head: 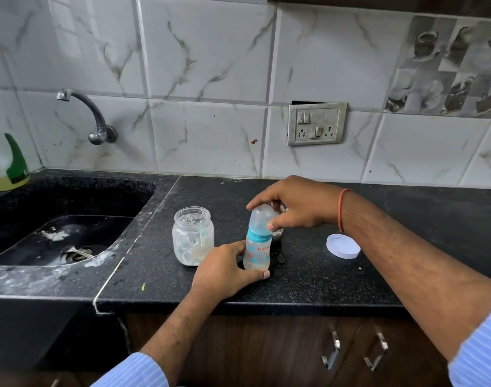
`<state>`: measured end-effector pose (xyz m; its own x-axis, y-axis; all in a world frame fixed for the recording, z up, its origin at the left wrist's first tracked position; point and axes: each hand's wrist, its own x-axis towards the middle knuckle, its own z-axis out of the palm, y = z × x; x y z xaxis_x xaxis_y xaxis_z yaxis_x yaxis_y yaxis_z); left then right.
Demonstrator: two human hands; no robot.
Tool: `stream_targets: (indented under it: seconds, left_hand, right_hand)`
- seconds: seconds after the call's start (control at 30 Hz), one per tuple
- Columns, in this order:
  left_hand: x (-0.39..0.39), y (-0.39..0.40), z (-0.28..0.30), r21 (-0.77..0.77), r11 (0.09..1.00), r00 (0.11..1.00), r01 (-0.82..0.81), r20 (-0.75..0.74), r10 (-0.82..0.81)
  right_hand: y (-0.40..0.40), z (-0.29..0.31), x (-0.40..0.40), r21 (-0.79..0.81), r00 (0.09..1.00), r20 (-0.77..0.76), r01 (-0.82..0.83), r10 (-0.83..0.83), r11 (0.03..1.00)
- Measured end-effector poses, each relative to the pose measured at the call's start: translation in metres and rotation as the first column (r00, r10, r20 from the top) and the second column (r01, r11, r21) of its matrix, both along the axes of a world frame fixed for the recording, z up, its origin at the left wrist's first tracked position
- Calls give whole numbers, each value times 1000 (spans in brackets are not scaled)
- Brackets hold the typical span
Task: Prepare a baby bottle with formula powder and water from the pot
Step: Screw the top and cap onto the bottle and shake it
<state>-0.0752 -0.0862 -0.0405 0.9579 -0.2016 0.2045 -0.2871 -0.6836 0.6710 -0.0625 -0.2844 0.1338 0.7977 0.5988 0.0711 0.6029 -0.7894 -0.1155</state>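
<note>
A small baby bottle [257, 252] with a blue collar stands upright on the black counter [308, 280]. My left hand [224, 270] grips its lower body from the left. My right hand [292, 205] pinches the clear dome cap [261, 217] that sits on the bottle's top. Left of the bottle stands an open glass jar [192, 237] with white powder residue and a scoop inside. The jar's white lid [343, 246] lies flat on the counter to the right. A small pot [278, 233] is mostly hidden behind the bottle and my right hand.
A black sink [65, 233] with a wall tap [96, 118] lies to the left. A dish-soap bottle [8, 163] stands at the far left. A switch and socket plate [317, 124] is on the tiled wall. Cabinet handles [332, 350] sit below the counter edge.
</note>
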Motion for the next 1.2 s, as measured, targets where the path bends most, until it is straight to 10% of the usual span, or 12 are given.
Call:
stream_targets:
  seconds: [0.63, 0.9, 1.2]
  left_hand:
    - [5, 0, -6, -4, 1000, 1000, -2, 17, 2]
    - [5, 0, -5, 0, 1000, 999, -21, 26, 21]
    - [5, 5, -1, 41, 997, 997, 72, 4, -72]
  right_hand:
    - [15, -10, 2, -216, 996, 91, 37, -17, 976]
    - [5, -100, -26, 409, 989, 12, 132, -150, 903]
    - [9, -158, -30, 708, 980, -107, 192, -166, 680]
